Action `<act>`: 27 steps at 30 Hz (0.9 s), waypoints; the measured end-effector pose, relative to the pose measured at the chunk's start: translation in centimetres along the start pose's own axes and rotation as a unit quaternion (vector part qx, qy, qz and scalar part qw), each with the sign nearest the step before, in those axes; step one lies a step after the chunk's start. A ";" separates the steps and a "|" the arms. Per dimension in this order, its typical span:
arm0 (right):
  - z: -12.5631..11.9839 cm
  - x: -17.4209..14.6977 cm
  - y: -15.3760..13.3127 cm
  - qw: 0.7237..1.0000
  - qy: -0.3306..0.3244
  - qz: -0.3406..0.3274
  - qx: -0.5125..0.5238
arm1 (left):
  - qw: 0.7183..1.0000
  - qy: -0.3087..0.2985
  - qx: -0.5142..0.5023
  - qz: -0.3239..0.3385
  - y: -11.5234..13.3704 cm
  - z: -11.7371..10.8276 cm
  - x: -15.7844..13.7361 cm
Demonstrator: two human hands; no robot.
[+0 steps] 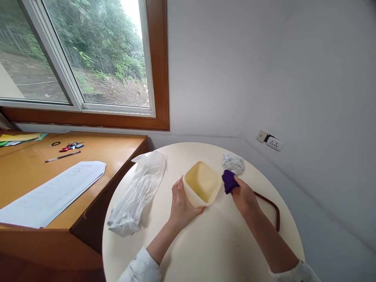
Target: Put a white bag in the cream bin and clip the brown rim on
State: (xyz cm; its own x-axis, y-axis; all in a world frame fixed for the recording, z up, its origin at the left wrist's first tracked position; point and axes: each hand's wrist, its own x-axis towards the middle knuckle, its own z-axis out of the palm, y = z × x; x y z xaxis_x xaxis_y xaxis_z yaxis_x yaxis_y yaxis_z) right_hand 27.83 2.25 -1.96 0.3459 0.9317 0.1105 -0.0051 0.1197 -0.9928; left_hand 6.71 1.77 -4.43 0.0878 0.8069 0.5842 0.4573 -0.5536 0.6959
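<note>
My left hand (pixel 182 205) grips a pale yellow square container (pixel 193 196) from its left and near sides. The container is tilted, with its open top facing me, and nothing shows inside it. To its right, my right hand (pixel 243 196) pinches a folded purple cloth (pixel 229 181) close to the container's rim. Just behind the cloth lies a crumpled clear plastic bag (pixel 233 163). A brown bent strip or tube (pixel 274 207) rests on the table beside my right forearm, which partly hides it.
A long white plastic bag (pixel 138 194) lies on the left of the round cream table (pixel 211 250). At the left, a wooden desk (pixel 123 154) bears papers (pixel 55 196), a pen (pixel 62 156) and keys (pixel 72 146). The wall with a socket (pixel 275 143) stands behind.
</note>
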 end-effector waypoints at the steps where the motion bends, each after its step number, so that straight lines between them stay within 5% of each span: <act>1: 0.7 -0.1 -0.7 0.998 -0.032 -0.003 -0.048 | 1.000 0.001 -0.001 0.000 0.0 0.0 0.0; 4: 2.7 -0.4 -2.8 0.971 -0.115 -0.043 -0.206 | 1.000 0.002 0.000 -0.001 -0.1 0.0 0.0; 10: 5.3 1.1 -4.8 0.889 -0.157 -0.164 -0.397 | 1.000 -0.005 -0.009 0.028 -0.7 0.2 -0.1; 19: 9.6 -0.3 -5.7 0.866 -0.303 -0.243 -0.315 | 0.999 -0.010 -0.048 0.004 -1.2 -0.5 0.4; 27: 8.2 -3.7 -7.7 0.813 -0.481 -0.230 -0.234 | 0.966 -0.082 -0.211 -0.122 -1.3 -0.9 0.5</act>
State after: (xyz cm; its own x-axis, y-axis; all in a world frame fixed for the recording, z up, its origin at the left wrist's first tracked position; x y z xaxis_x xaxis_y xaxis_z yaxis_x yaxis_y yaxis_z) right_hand 18.87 0.73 5.64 -0.6845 0.6893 0.2373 0.3523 0.5978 -0.7201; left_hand 5.36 2.65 -4.66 0.1778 0.9267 0.3310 0.0836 -0.3493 0.9333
